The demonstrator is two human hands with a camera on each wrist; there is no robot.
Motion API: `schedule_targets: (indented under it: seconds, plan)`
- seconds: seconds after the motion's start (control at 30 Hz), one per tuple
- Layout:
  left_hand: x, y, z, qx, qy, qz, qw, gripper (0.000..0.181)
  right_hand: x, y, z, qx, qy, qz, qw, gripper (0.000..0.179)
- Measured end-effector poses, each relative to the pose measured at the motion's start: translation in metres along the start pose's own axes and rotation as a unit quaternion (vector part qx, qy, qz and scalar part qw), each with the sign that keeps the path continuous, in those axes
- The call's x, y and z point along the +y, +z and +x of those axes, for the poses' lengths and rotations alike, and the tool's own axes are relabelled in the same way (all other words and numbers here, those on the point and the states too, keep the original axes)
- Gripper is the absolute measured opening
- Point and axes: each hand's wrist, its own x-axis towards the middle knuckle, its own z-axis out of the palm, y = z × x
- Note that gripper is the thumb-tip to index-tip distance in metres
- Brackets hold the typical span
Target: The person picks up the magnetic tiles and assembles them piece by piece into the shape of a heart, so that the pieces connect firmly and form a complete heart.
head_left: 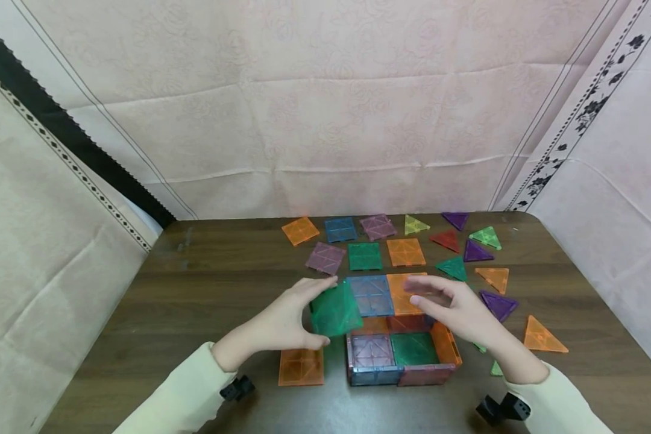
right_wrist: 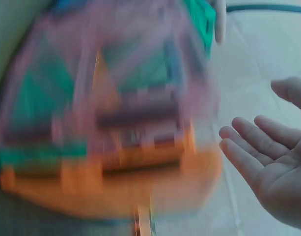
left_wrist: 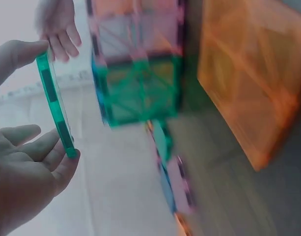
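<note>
My left hand (head_left: 289, 313) pinches a green translucent square magnetic tile (head_left: 336, 310) by its edges, thumb on one side and fingers on the other. In the left wrist view this green tile (left_wrist: 56, 104) appears edge-on, with dark magnets in its rim. Just right of it stands a low box (head_left: 376, 377) built of coloured magnetic tiles. A blue tile (head_left: 370, 295) and an orange tile (head_left: 398, 294) cover its back part; the front part is uncovered. My right hand (head_left: 458, 304) hovers over the box's right side, fingers apart and holding nothing.
An orange square tile (head_left: 301, 369) lies left of the box. Behind it are several loose squares, including a green one (head_left: 365, 257) and a purple one (head_left: 326, 258). Several triangles, such as an orange one (head_left: 542, 335), lie to the right. A patterned cloth (head_left: 325, 120) hangs behind the table.
</note>
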Motion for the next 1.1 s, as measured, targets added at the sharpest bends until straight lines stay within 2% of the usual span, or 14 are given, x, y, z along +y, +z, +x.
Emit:
schedule_targets:
  seconds: [0.07, 0.13, 0.3, 0.43, 0.5, 0.6, 0.7, 0.77, 0.93, 1.0, 1.1]
  plan:
    - [0.009, 0.005, 0.001, -0.019, 0.009, 0.000, 0.9998, 0.093, -0.007, 0.006, -0.001, -0.025, 0.019, 0.053, 0.9981, 0.037]
    - [0.015, 0.010, 0.003, -0.034, 0.026, -0.001, 0.9991, 0.093, -0.011, 0.012, -0.003, -0.049, 0.033, 0.079, 0.9951, 0.039]
    - [0.027, 0.024, 0.009, -0.061, 0.071, 0.003, 0.9956, 0.092, -0.014, 0.024, -0.006, -0.111, 0.091, 0.147, 0.9787, 0.048]
    - [0.033, 0.033, 0.015, -0.072, 0.096, 0.022, 0.9925, 0.092, -0.015, 0.030, -0.007, -0.132, 0.155, 0.190, 0.9605, 0.052]
    - [0.035, 0.037, 0.017, -0.072, 0.107, 0.034, 0.9911, 0.092, -0.015, 0.033, -0.008, -0.138, 0.165, 0.224, 0.9505, 0.049]
    - [0.035, 0.042, 0.019, -0.069, 0.113, 0.046, 0.9901, 0.092, -0.011, 0.038, -0.009, -0.149, 0.159, 0.285, 0.9334, 0.041]
    - [0.032, 0.044, 0.018, -0.066, 0.110, 0.047, 0.9906, 0.092, -0.009, 0.042, -0.009, -0.153, 0.157, 0.322, 0.9211, 0.038]
    - [0.030, 0.046, 0.016, -0.064, 0.104, 0.044, 0.9915, 0.092, -0.008, 0.044, -0.008, -0.151, 0.158, 0.330, 0.9184, 0.036]
    - [0.024, 0.049, 0.010, -0.041, 0.081, 0.011, 0.9958, 0.093, -0.008, 0.045, -0.006, -0.147, 0.165, 0.327, 0.9191, 0.035]
    - [0.022, 0.051, 0.007, -0.028, 0.061, -0.007, 0.9978, 0.097, -0.008, 0.045, -0.006, -0.144, 0.168, 0.325, 0.9196, 0.034]
    - [0.018, 0.055, 0.001, -0.009, 0.019, -0.029, 0.9994, 0.105, -0.008, 0.046, -0.004, -0.138, 0.179, 0.306, 0.9250, 0.021]
